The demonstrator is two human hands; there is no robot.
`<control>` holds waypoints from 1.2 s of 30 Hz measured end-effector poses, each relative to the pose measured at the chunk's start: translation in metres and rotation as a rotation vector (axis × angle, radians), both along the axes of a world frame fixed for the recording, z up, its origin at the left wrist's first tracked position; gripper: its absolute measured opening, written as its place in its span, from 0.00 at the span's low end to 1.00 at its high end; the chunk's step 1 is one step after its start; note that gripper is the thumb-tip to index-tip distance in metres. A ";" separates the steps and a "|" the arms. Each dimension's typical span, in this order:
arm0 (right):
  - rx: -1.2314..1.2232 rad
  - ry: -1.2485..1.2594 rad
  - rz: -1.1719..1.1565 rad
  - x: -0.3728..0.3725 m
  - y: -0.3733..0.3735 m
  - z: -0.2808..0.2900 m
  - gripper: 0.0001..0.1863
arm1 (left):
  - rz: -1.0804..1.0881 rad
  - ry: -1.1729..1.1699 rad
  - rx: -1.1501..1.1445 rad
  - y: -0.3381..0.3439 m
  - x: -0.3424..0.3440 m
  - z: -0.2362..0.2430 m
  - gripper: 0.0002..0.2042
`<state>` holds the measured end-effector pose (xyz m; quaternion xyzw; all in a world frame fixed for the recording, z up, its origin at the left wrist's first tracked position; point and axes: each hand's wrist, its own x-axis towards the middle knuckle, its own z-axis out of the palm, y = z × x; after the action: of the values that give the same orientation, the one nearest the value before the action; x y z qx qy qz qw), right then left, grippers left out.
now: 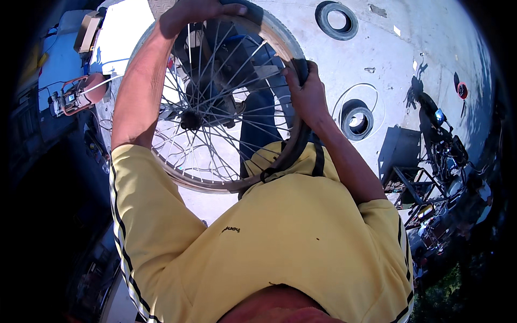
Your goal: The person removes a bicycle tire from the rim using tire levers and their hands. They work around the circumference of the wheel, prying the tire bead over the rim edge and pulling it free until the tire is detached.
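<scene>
Out over the pale ground (pixel 425 37), just in front of a yellow shirt (pixel 291 226), a spoked wheel (pixel 195 116) is held with its broad face tilted up toward the head.

Its axle line points up and toward the person's left, the near edge of the wheel lying close to the shirt. Off to the right, an upper loose tyre (pixel 323 22) and a lower loose tyre (pixel 358 133) lie flat. Both hands grip the wheel: the left hand (pixel 196 11) at its far edge, the right hand (pixel 308 99) at its right edge, thumb toward the spokes. Smallest, the dark hub (pixel 189 121) ends nearest the head.
</scene>
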<state>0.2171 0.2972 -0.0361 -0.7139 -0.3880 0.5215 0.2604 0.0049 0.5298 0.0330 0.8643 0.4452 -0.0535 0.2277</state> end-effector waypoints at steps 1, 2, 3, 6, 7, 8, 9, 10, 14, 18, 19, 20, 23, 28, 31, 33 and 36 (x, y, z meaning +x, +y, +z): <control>0.024 -0.105 -0.002 -0.006 -0.001 0.000 0.35 | 0.001 -0.011 -0.068 0.000 0.001 0.003 0.22; 0.048 -0.211 -0.003 -0.009 -0.003 -0.001 0.35 | 0.001 -0.022 -0.135 0.000 0.001 0.007 0.21; 0.043 -0.190 0.022 -0.009 -0.005 0.002 0.35 | 0.022 -0.016 -0.192 -0.003 -0.002 0.019 0.20; 0.033 -0.013 -0.010 0.003 -0.001 -0.006 0.37 | 0.009 0.164 -0.055 0.031 -0.021 -0.050 0.29; 0.035 0.103 -0.028 0.009 0.001 0.000 0.38 | 0.012 0.129 -0.013 0.027 -0.024 -0.051 0.30; 0.041 0.140 -0.007 0.010 -0.001 -0.001 0.38 | 0.016 0.094 0.029 0.024 -0.025 -0.052 0.30; 0.044 0.169 0.014 0.013 -0.003 -0.003 0.38 | 0.019 0.051 0.068 0.021 -0.023 -0.051 0.30; 0.035 0.110 0.040 0.015 -0.003 -0.002 0.39 | -0.009 -0.006 0.113 0.018 -0.026 -0.047 0.29; 0.153 -0.053 0.184 0.012 0.013 -0.001 0.39 | -0.053 -0.039 0.211 0.008 -0.044 -0.040 0.27; 0.554 -0.398 0.385 -0.001 0.067 -0.008 0.40 | 0.010 0.083 0.548 -0.015 -0.058 -0.045 0.31; 0.571 -0.416 0.430 -0.010 0.085 0.001 0.38 | 0.087 0.066 0.565 -0.023 -0.066 -0.042 0.31; 0.597 -0.498 0.482 -0.020 0.101 0.004 0.37 | 0.125 0.114 0.638 -0.028 -0.081 -0.045 0.31; 0.703 -0.646 0.596 -0.056 0.147 0.015 0.30 | 0.347 0.264 0.620 -0.064 -0.132 -0.038 0.35; 0.714 -0.699 0.865 -0.097 0.193 0.029 0.26 | 0.613 0.243 0.545 -0.111 -0.199 -0.046 0.30; 0.638 -0.692 0.916 -0.101 0.208 0.025 0.25 | 0.564 0.208 0.521 -0.102 -0.212 -0.053 0.29; 0.545 -0.688 0.947 -0.102 0.213 0.028 0.24 | 0.555 0.221 0.489 -0.099 -0.214 -0.054 0.30; 0.435 -0.643 0.957 -0.107 0.218 0.035 0.24 | 0.530 0.164 0.495 -0.094 -0.221 -0.061 0.31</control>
<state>0.1098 0.5155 -0.0007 -0.5125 -0.8220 0.2483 0.0070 -0.2165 0.4354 -0.0277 0.7407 0.6699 0.0474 -0.0190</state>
